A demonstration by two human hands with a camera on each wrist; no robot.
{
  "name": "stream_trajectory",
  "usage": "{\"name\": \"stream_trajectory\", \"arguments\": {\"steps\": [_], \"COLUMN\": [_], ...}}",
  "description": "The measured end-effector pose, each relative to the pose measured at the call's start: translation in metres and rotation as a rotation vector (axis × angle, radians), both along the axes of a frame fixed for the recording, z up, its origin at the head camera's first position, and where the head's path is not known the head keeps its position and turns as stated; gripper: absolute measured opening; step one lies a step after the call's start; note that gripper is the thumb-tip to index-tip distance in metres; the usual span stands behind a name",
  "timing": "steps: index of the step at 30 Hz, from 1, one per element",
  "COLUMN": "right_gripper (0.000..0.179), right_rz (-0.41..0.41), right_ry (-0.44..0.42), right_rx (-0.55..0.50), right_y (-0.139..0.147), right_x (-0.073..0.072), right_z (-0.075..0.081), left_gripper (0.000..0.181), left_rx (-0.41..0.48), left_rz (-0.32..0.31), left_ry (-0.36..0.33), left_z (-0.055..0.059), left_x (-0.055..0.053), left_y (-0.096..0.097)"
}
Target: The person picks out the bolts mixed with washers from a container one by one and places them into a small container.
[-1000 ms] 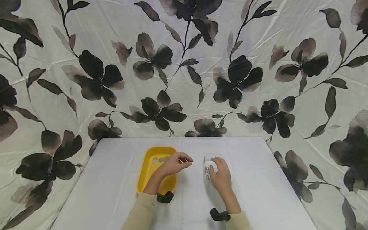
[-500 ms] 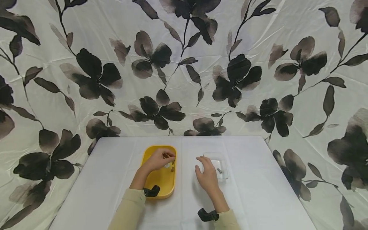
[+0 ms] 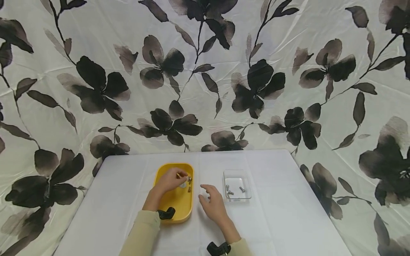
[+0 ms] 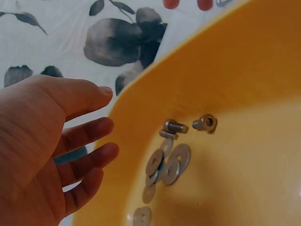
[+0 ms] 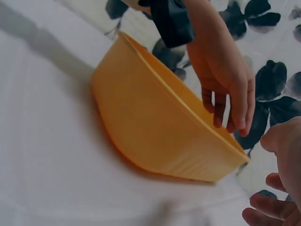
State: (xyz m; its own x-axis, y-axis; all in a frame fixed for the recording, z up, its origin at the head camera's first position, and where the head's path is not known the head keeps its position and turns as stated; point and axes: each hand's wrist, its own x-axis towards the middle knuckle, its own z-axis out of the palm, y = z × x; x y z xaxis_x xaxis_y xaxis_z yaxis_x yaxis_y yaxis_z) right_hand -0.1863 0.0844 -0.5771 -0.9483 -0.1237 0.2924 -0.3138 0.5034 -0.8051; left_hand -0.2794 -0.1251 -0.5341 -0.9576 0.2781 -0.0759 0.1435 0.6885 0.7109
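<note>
My left hand hovers over the yellow tray, thumb and fingers apart with nothing between them in the left wrist view. Below the fingers lie a small group of socket-head bolts and several flat metal washers, partly overlapping along the tray's side. My right hand is just right of the tray, above the white table, its fingers loosely bent and holding nothing. To its right stands a clear plastic box with three bolts lying in it.
A white cloth covers the table. Behind it hangs a pale curtain with dark flowers. The tray's raised wall stands between the two hands in the right wrist view.
My left hand has moved left from the tray's right rim to over its inside. My right hand has moved left, away from the clear box, uncovering the bolts there.
</note>
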Motion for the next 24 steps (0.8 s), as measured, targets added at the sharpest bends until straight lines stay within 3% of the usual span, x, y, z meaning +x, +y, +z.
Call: {"name": "stream_trajectory", "arguments": {"steps": [4,12,16,24], "right_gripper": [0.04,0.047,0.047,0.056], "right_rz": [0.059,0.127,0.146,0.179], "right_ry": [-0.048,-0.161,-0.176,-0.283], "right_rx": [-0.056,-0.189,-0.236,-0.27], "right_y": [-0.008,-0.018,-0.02,-0.027], "right_x": [0.004,0.008,0.009,0.007], "right_z": [-0.006,-0.021,-0.026,-0.03], "left_gripper": [0.018,0.019,0.02,0.022], "left_rx": [-0.019,0.054,0.065,0.073], "left_rz": [0.018,0.006,0.026,0.005], "left_ry": [-0.005,-0.026,-0.034,-0.01], "left_z": [-0.01,-0.038,-0.045,-0.06], "left_x": [-0.006,-0.019,-0.022,-0.03], "left_y": [-0.004,-0.006,-0.004,-0.003]}}
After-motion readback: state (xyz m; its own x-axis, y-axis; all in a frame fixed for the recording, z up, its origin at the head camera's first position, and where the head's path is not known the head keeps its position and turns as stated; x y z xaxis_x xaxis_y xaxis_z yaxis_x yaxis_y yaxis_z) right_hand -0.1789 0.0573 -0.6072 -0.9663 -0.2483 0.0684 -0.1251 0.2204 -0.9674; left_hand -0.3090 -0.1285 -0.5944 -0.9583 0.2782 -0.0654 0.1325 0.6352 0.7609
